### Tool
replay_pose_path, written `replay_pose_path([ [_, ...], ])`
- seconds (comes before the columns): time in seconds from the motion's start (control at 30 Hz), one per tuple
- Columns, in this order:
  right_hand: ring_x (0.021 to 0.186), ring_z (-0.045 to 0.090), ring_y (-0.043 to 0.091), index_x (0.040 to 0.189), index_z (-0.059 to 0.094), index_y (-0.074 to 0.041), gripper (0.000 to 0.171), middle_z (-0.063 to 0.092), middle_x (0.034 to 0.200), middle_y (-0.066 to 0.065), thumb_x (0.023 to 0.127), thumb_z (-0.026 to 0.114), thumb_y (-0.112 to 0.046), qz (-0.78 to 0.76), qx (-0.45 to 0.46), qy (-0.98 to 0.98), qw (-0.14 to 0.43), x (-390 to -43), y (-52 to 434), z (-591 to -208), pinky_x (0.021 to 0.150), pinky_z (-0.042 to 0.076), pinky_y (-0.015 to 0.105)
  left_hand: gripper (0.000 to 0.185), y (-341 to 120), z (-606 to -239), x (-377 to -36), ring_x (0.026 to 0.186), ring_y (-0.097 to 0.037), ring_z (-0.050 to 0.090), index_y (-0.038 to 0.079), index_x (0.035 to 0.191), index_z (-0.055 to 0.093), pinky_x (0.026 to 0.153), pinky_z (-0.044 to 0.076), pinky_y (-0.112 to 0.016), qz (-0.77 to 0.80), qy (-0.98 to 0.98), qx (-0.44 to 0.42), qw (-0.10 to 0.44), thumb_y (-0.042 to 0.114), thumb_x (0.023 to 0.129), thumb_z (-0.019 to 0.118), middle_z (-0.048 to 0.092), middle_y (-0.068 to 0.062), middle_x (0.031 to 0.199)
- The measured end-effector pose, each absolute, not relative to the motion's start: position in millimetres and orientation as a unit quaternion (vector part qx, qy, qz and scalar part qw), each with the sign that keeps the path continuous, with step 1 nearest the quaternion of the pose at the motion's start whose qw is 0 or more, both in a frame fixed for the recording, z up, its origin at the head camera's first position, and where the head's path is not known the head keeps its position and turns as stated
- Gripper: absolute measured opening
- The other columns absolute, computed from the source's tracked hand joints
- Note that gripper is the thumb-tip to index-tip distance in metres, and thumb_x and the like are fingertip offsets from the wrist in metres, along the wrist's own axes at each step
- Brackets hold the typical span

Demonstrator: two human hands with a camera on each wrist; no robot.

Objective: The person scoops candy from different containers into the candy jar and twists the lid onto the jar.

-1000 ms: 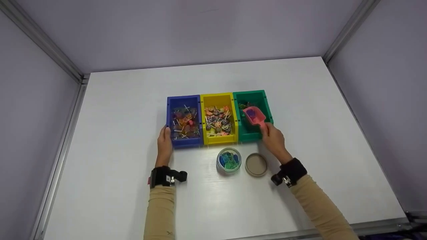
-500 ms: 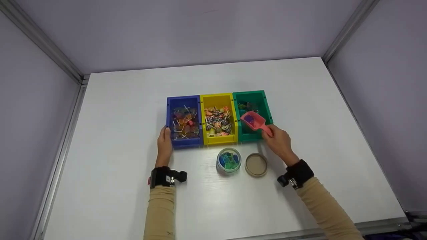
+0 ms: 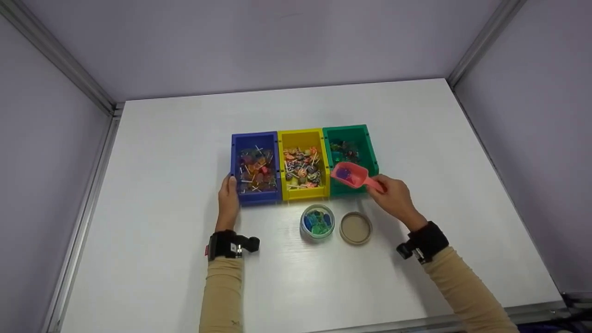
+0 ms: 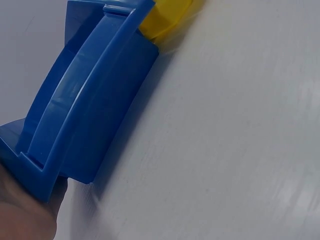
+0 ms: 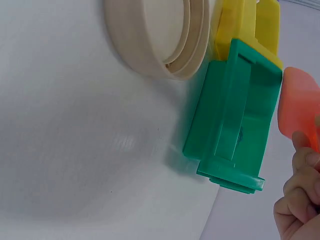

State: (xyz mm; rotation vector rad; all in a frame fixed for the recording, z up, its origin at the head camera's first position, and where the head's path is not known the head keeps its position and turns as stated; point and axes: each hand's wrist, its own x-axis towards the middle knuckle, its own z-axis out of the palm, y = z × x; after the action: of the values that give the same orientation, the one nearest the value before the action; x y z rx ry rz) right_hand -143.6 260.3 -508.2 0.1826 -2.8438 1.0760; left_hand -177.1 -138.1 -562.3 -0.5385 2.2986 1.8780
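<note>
My right hand (image 3: 392,196) grips the handle of a pink scoop (image 3: 349,175) that carries a few purple and blue candies, held over the near end of the green bin (image 3: 367,143). The same scoop (image 5: 297,107) and green bin (image 5: 232,125) show in the right wrist view. My left hand (image 3: 228,199) rests against the near left corner of the blue bin (image 3: 255,198), which is full of lollipops; the blue bin (image 4: 85,110) fills the left wrist view. An open jar (image 3: 317,222) with blue and green candies stands in front of the yellow bin (image 3: 303,136).
A tan lid (image 3: 355,228) lies beside the jar, and this lid (image 5: 157,37) also shows in the right wrist view. The three bins stand side by side mid-table on a white tabletop (image 3: 416,120). Grey walls with metal rails enclose the table.
My right hand has drawn the loaded scoop back out of the green bin toward me and slightly left. The left hand has stayed put on the blue bin.
</note>
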Motion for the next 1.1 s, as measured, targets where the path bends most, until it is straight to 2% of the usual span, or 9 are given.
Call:
replay_pose_path([
  [0.37,0.059,0.037,0.003,0.092,0.07,-0.001,0.011,0.056,0.064,0.007,0.083,0.07,-0.007,0.375,0.163,-0.912,0.013,-138,267,-502,0.054,0.029,0.017,0.056,-138,-562,-178,0.151,-0.032,0.02,0.002,0.153,0.022,0.127,0.018,-0.043,0.634,0.754,-0.162,0.056,0.034,0.107,0.027,0.023,-0.018,0.16],
  [0.63,0.06,0.04,0.0,0.087,0.071,-0.004,0.009,0.06,0.064,0.003,0.079,0.067,-0.003,0.388,0.235,-0.891,-0.011,-132,270,-500,0.053,0.034,0.015,0.056,-138,-563,-177,0.151,-0.032,0.02,0.001,0.152,0.023,0.127,0.018,-0.043,0.632,0.756,-0.161,0.054,0.033,0.107,0.028,0.024,-0.019,0.16],
  [0.87,0.058,0.038,0.0,0.082,0.07,-0.006,0.006,0.06,0.061,0.002,0.076,0.069,-0.007,0.348,0.281,-0.895,-0.009,-128,267,-498,0.052,0.035,0.015,0.055,-138,-563,-177,0.15,-0.034,0.021,-0.001,0.151,0.024,0.127,0.018,-0.043,0.628,0.759,-0.162,0.046,0.031,0.107,0.028,0.026,-0.021,0.159],
  [1.1,0.058,0.041,0.002,0.083,0.071,-0.008,0.01,0.066,0.065,0.003,0.078,0.073,-0.016,0.305,0.301,-0.903,-0.023,-127,265,-493,0.052,0.038,0.014,0.056,-138,-564,-176,0.151,-0.033,0.02,0.001,0.152,0.023,0.127,0.018,-0.043,0.631,0.756,-0.164,0.052,0.033,0.107,0.028,0.025,-0.019,0.16],
])
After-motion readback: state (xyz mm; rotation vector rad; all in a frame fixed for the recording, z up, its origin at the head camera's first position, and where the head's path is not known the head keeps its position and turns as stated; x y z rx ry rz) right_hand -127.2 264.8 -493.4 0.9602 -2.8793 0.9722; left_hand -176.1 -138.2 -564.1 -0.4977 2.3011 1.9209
